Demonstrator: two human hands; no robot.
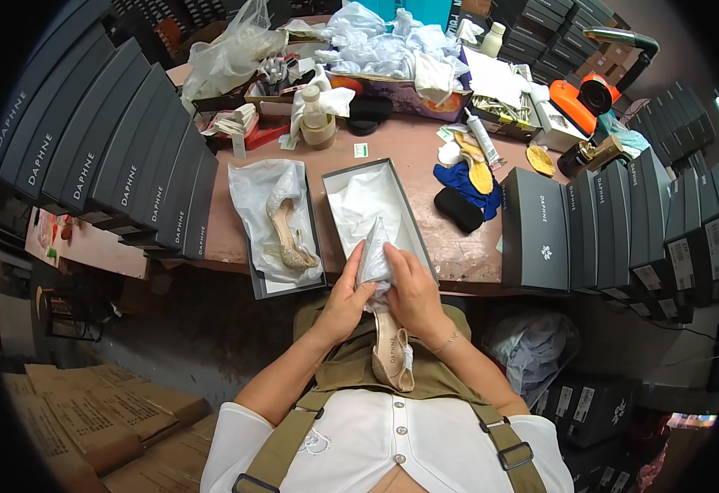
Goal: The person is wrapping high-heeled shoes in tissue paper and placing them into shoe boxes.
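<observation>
Between my hands is a beige shoe [391, 352], its toe end covered in thin white tissue paper [373, 261] and its heel end pointing toward me. My left hand [347, 296] is closed on the wrapped part from the left. From the right, my right hand [415, 289] grips the same wrapped part. Just beyond them lies a grey shoebox [327, 177] lined with white paper. To its left, another grey box [289, 287] holds a glittery gold shoe [292, 246] resting on tissue, with more tissue bunched at one end.
Stacks of dark grey shoeboxes flank me at left [121, 181] and right [536, 234]. A black sponge [458, 210] lies on a blue cloth [476, 182]. Behind are a bottle [312, 105], a white tube [483, 138], an orange tool [575, 107] and a carton of crumpled tissue [376, 45].
</observation>
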